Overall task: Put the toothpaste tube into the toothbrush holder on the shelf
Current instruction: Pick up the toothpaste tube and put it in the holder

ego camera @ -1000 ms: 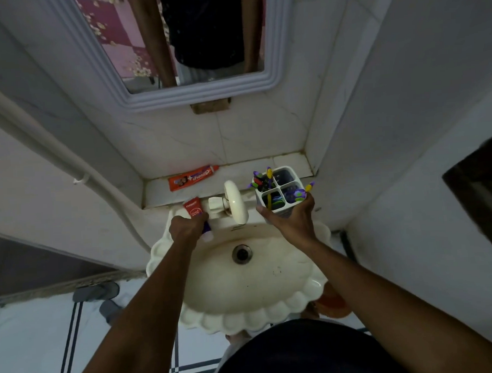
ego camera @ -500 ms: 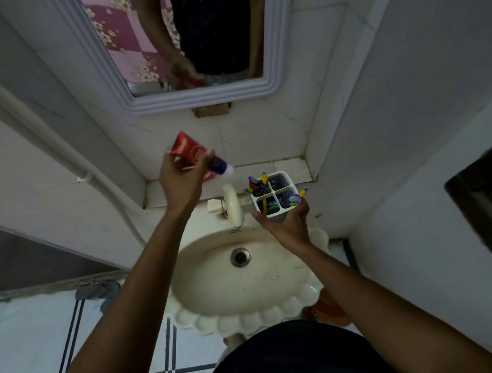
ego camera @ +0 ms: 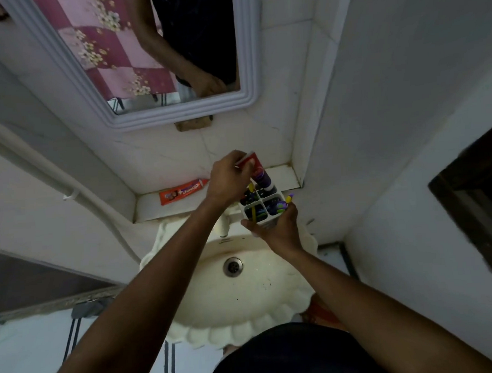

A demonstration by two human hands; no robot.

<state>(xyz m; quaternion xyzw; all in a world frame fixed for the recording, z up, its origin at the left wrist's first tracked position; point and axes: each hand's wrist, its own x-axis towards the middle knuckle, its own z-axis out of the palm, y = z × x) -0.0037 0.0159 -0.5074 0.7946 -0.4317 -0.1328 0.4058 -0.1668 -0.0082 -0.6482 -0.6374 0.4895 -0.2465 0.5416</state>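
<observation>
My left hand [ego camera: 227,178] is closed on the crimped end of the tube [ego camera: 259,173], fingers pinched around its red upper part. The tube stands almost upright, cap end down, tilted slightly to the right. Its dark purple lower part and white cap enter the back right compartment of the holder [ego camera: 264,209]. Whether the cap touches the bottom of that compartment cannot be determined.

My right hand [ego camera: 277,228] is wrapped around the lower front of the holder, fingers curled against its sides, thumb on the near left corner. The holder is white, divided into four compartments. The other three compartments contain toothbrushes [ego camera: 281,206] with purple, yellow and green handles. The holder is positioned over the back rim of the sink [ego camera: 244,307], just in front of the shelf [ego camera: 155,207]; whether it rests on anything cannot be determined.

A second, orange-red tube [ego camera: 183,191] lies flat on the shelf, against the back wall, left of my left hand. The tap [ego camera: 223,225] is partly hidden under my left forearm. The drain [ego camera: 233,267] sits in the sink's centre. The mirror [ego camera: 137,55] hangs above the shelf.
</observation>
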